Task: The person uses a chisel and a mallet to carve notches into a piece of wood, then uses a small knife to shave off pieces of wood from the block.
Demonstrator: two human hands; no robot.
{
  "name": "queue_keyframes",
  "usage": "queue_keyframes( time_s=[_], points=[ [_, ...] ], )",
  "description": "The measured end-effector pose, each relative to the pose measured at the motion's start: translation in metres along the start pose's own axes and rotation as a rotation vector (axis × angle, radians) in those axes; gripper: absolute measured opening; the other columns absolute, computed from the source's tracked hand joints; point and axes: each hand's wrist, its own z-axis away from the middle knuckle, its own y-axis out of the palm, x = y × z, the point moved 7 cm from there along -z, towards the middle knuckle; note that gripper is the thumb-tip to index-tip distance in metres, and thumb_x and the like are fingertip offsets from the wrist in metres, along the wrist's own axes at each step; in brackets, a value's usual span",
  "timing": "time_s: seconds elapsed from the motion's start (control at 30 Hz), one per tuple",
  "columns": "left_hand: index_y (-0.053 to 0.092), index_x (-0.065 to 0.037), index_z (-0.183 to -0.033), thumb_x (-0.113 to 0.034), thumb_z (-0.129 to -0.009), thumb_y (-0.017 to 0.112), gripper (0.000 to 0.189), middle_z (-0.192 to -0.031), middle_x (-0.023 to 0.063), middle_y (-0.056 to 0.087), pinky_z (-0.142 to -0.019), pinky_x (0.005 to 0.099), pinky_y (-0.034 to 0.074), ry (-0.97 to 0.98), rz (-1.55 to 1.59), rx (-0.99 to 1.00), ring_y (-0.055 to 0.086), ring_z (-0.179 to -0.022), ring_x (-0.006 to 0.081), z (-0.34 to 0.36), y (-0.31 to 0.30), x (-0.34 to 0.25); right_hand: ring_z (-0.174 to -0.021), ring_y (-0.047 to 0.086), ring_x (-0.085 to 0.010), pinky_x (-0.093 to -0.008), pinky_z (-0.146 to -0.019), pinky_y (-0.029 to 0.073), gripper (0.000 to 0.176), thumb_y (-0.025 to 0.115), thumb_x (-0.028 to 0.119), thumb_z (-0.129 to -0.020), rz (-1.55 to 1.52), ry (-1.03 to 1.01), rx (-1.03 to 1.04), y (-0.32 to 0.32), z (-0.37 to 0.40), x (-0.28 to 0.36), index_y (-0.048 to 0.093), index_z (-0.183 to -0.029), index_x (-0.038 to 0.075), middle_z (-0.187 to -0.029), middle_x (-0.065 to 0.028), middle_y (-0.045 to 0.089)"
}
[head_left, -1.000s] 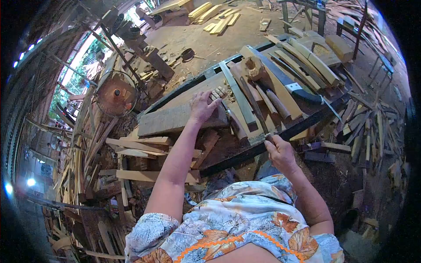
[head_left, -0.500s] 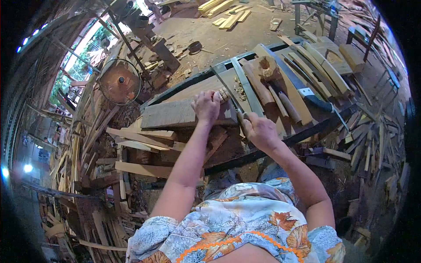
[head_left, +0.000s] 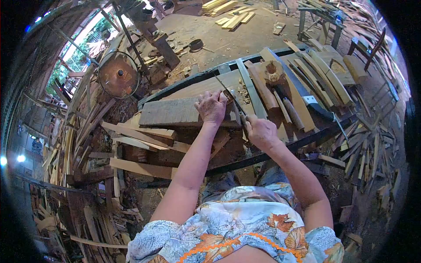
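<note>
My right hand (head_left: pixel 262 132) is closed around the handle of a long, narrow-bladed knife (head_left: pixel 229 95). The blade slants up and left, its edge close to the fingers of my left hand (head_left: pixel 212 108). Those fingers are curled on a small piece of wood, now mostly hidden by the hand and blade. Under my left hand lies a thick, weathered wooden block (head_left: pixel 169 114). Pale shavings (head_left: pixel 242 91) are scattered just right of the blade, beside a flat metal strip (head_left: pixel 251 87).
Right of the metal strip lie a hollowed wood piece (head_left: pixel 272 72), a handsaw (head_left: pixel 315 105) with a dark handle and several curved slats (head_left: pixel 329 74). Loose boards (head_left: pixel 140 168) stick out at the left. A round fan-like guard (head_left: pixel 118 74) stands beyond, and scrap wood covers the ground around.
The view has shifted slightly. My left hand has turned so that the small wood piece shows less, and the knife blade has come closer to its fingertips.
</note>
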Motion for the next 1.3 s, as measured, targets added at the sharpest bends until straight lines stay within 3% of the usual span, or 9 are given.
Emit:
queue_keyframes(
  time_s=[0.17, 0.27, 0.33, 0.57, 0.63, 0.9, 1.17, 1.27, 1.3],
  points=[
    [0.068, -0.021, -0.102, -0.04, -0.086, 0.045, 0.033, -0.097, 0.007, 0.057, -0.086, 0.0465, 0.036, -0.005, -0.025, 0.066, 0.049, -0.101, 0.0273, -0.003, 0.002, 0.0, -0.072, 0.064, -0.0372, -0.0459, -0.062, 0.05, 0.019, 0.048, 0.021, -0.09, 0.086, 0.032, 0.103, -0.016, 0.049, -0.007, 0.051, -0.085, 0.003, -0.072, -0.0187, 0.063],
    [0.066, -0.017, -0.094, -0.036, -0.084, 0.048, 0.028, -0.095, 0.0084, 0.059, -0.081, 0.0473, 0.037, 0.061, -0.024, -0.036, 0.051, -0.096, 0.0287, -0.002, 0.001, -0.003, -0.072, 0.061, -0.0404, -0.0494, -0.064, 0.047, 0.023, 0.047, 0.026, -0.091, 0.044, 0.049, 0.095, -0.017, 0.047, -0.018, 0.053, -0.092, 0.004, -0.072, -0.0229, 0.061],
    [0.068, -0.02, -0.102, -0.038, -0.086, 0.045, 0.034, -0.097, 0.0076, 0.057, -0.085, 0.0475, 0.036, 0.033, -0.041, 0.051, 0.05, -0.099, 0.0279, -0.003, 0.002, -0.002, -0.072, 0.062, -0.0405, -0.0493, -0.065, 0.048, 0.023, 0.047, 0.025, -0.09, 0.026, 0.022, 0.073, -0.015, 0.031, -0.008, 0.053, -0.091, 0.003, -0.073, -0.023, 0.062],
    [0.068, -0.019, -0.101, -0.038, -0.086, 0.046, 0.032, -0.096, 0.0088, 0.058, -0.085, 0.0465, 0.036, 0.05, -0.067, 0.017, 0.052, -0.096, 0.0292, -0.004, -0.003, -0.005, -0.076, 0.066, -0.0322, -0.0406, -0.064, 0.053, 0.012, 0.052, 0.014, -0.084, 0.16, -0.072, 0.004, 0.022, -0.06, 0.009, 0.056, -0.09, 0.004, -0.076, -0.0158, 0.065],
    [0.068, -0.019, -0.099, -0.04, -0.085, 0.048, 0.032, -0.095, 0.0089, 0.058, -0.083, 0.0467, 0.037, 0.046, -0.049, 0.059, 0.051, -0.097, 0.0296, -0.003, -0.002, -0.006, -0.074, 0.066, -0.0311, -0.0406, -0.061, 0.052, 0.013, 0.051, 0.013, -0.082, 0.07, -0.072, -0.079, 0.021, -0.052, 0.006, 0.057, -0.092, 0.006, -0.074, -0.0149, 0.065],
    [0.069, -0.019, -0.095, -0.041, -0.085, 0.048, 0.032, -0.092, 0.009, 0.057, -0.082, 0.0467, 0.038, 0.053, -0.022, 0.011, 0.051, -0.094, 0.0291, -0.005, 0.001, -0.005, -0.066, 0.064, -0.0327, -0.0422, -0.057, 0.051, 0.01, 0.052, 0.013, -0.082, 0.049, 0.013, 0.04, -0.015, 0.06, -0.025, 0.055, -0.088, 0.006, -0.069, -0.0154, 0.063],
    [0.069, -0.019, -0.095, -0.042, -0.084, 0.048, 0.033, -0.092, 0.0085, 0.057, -0.082, 0.0472, 0.038, 0.071, -0.033, -0.006, 0.051, -0.094, 0.0284, -0.005, 0.003, -0.005, -0.071, 0.066, -0.0321, -0.0393, -0.061, 0.053, 0.008, 0.053, 0.012, -0.081, 0.073, -0.099, -0.077, 0.019, -0.065, 0.005, 0.058, -0.083, 0.006, -0.073, -0.0163, 0.064],
    [0.068, -0.019, -0.095, -0.043, -0.084, 0.048, 0.033, -0.093, 0.0083, 0.057, -0.082, 0.0475, 0.038, 0.044, -0.05, 0.02, 0.051, -0.095, 0.0286, -0.004, 0.004, -0.004, -0.072, 0.066, -0.031, -0.0382, -0.061, 0.054, 0.01, 0.051, 0.012, -0.082, 0.077, -0.088, -0.102, 0.021, -0.07, 0.008, 0.059, -0.083, 0.005, -0.076, -0.0158, 0.065],
    [0.068, -0.019, -0.095, -0.043, -0.084, 0.048, 0.033, -0.093, 0.0082, 0.057, -0.083, 0.0475, 0.038, 0.035, -0.04, 0.023, 0.051, -0.095, 0.0287, -0.004, 0.003, -0.004, -0.074, 0.064, -0.0348, -0.043, -0.064, 0.051, 0.017, 0.05, 0.018, -0.085, 0.021, -0.058, -0.064, 0.023, -0.058, 0.001, 0.059, -0.085, 0.004, -0.076, -0.0186, 0.064]
  ],
)
